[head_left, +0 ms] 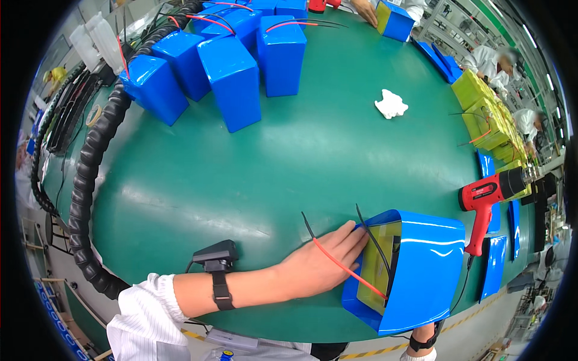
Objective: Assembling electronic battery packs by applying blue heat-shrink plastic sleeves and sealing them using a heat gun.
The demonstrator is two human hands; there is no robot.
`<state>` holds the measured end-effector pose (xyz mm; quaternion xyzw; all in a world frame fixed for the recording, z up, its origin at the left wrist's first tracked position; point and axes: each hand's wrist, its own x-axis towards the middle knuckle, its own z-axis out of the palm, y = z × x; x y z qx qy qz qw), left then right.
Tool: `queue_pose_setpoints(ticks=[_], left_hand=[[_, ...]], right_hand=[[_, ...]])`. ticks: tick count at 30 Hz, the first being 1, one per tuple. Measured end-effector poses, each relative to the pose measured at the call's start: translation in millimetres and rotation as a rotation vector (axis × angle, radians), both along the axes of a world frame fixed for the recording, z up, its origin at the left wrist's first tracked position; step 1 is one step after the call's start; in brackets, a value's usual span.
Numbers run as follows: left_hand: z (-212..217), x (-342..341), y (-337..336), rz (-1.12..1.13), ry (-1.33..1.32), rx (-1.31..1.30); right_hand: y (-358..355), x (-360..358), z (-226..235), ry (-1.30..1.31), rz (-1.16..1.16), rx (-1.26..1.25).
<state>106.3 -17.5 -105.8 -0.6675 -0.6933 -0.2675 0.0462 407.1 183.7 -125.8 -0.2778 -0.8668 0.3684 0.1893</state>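
Observation:
A battery pack with yellow-green sides (374, 260) sits inside a loose blue shrink-wrap sleeve (424, 265) at the near right of the table. A red wire (343, 265) and a black wire (378, 246) come out of the sleeve's open left end. My left hand (322, 262) reaches across from the left, fingers stretched out, their tips touching the pack and the sleeve's edge at that end. Of my right arm only the banded wrist (424, 338) shows below the sleeve; the sleeve hides my right hand and its fingers.
A red heat gun (486, 201) stands right of the sleeve. Flat blue sleeves (495, 268) and yellow-green packs (481, 111) line the right edge. Wrapped blue packs (232, 81) stand far left beside a black ribbed hose (87, 174). Crumpled white material (391, 104) lies farther back; another person's hand (365, 11) touches a pack.

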Motion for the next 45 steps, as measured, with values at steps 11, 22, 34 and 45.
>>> queue_pose_setpoints(ticks=[11, 22, 34, 45], left_hand=[[2.6, 16.4, -0.8, 0.079, -0.01, -0.153], [-0.2, 16.4, -1.2, 0.082, 0.002, -0.157], [-3.5, 14.9, 1.3, 0.065, -0.008, -0.066], [0.9, 11.5, -1.8, -0.042, -0.249, -0.169]], right_hand=[[-1.1, -2.5, -1.2, 0.009, -0.026, -0.04], [-4.0, 0.4, 1.1, 0.012, -0.06, -0.064], [-4.5, -12.9, 3.2, 0.084, -0.095, -0.113], [3.2, -44.6, -6.0, 0.304, -0.236, -0.296]])
